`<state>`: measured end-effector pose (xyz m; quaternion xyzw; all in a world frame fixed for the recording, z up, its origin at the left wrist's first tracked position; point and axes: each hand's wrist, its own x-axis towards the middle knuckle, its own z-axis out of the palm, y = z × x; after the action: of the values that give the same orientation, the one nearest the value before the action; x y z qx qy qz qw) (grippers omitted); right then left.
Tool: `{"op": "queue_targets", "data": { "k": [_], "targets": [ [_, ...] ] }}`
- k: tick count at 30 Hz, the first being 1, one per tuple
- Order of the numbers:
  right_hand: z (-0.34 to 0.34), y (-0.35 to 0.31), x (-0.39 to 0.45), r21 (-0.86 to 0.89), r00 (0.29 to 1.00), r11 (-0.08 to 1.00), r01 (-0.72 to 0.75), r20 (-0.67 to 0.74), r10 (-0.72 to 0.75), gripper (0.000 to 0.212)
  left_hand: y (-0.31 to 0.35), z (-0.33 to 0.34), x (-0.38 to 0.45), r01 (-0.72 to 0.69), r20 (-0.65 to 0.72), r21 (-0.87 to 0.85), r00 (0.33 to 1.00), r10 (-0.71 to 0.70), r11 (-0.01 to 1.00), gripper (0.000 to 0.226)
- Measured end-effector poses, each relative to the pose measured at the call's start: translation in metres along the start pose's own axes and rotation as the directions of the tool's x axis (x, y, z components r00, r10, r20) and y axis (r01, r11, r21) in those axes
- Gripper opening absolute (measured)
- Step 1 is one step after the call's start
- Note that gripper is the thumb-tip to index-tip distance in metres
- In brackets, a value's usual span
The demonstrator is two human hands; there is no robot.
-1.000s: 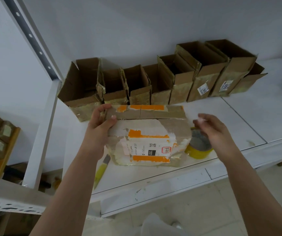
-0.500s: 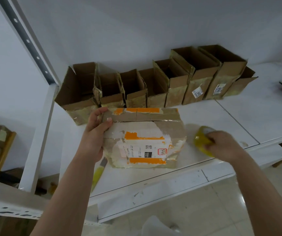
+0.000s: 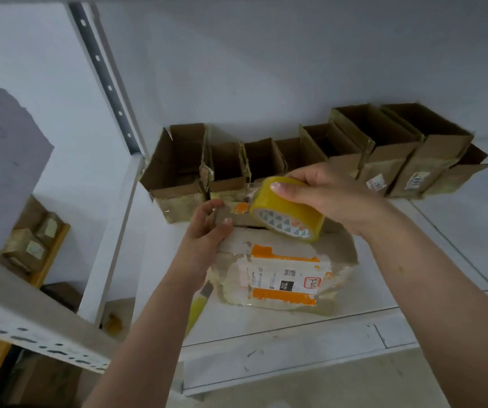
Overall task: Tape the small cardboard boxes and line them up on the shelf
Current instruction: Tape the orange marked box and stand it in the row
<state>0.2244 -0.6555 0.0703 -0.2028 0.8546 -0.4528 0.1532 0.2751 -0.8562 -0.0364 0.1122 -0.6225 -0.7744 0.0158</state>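
A worn cardboard box with orange tape and a white label lies on the white shelf, its flaps folded shut. My left hand grips the box's upper left corner, thumb on top. My right hand holds a roll of yellow tape just above the far edge of the box, fingers curled over the roll. A row of several open cardboard boxes stands against the back wall.
A yellow-handled utility knife lies on the shelf by my left forearm. A grey shelf upright rises at the left. More taped boxes sit on a wooden stand at lower left. The shelf's front edge runs below the box.
My right hand picked the tape roll up from the shelf at the right of the box and brought it over the box's far edge. The left hand kept its hold.
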Motion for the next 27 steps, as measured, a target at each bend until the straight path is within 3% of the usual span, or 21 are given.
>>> {"op": "queue_targets", "data": {
  "k": [4, 7, 9, 11, 18, 24, 27],
  "targets": [
    [0.003, -0.001, 0.007, 0.031, 1.000, 1.000, 0.003, 0.017, -0.004, 0.047, 0.013, 0.000, -0.011, -0.154, -0.116, 0.237, 0.976, 0.185, 0.959, 0.050],
    [0.002, -0.001, 0.010, 0.016, 0.999, 1.000, 0.024, 0.030, -0.025, 0.052, 0.031, 0.014, -0.021, -0.203, -0.025, 0.281, 0.975, 0.219, 0.938, 0.070],
    [0.003, -0.001, 0.012, -0.008, 0.999, 0.999, 0.035, 0.037, -0.034, 0.049, 0.040, 0.031, -0.028, -0.195, 0.070, 0.294, 0.981, 0.183, 0.936, 0.050],
    [0.004, -0.003, 0.013, -0.017, 0.998, 0.999, 0.047, 0.044, -0.047, 0.048, 0.045, 0.045, -0.027, -0.220, 0.069, 0.261, 0.975, 0.209, 0.940, 0.035],
    [-0.001, -0.008, 0.020, -0.083, 0.993, 0.994, 0.067, 0.104, -0.058, 0.071, 0.040, 0.046, -0.005, -0.209, -0.106, 0.154, 0.968, 0.227, 0.966, 0.027],
    [-0.012, -0.017, 0.025, 0.015, 0.990, 0.999, -0.031, 0.139, 0.029, 0.060, 0.030, 0.037, -0.001, -0.205, -0.163, 0.305, 0.951, 0.263, 0.930, 0.032],
    [-0.013, -0.018, 0.026, 0.021, 0.988, 0.998, -0.058, 0.142, 0.054, 0.055, 0.027, 0.033, 0.003, -0.180, -0.183, 0.303, 0.953, 0.243, 0.936, 0.030]
  ]
}}
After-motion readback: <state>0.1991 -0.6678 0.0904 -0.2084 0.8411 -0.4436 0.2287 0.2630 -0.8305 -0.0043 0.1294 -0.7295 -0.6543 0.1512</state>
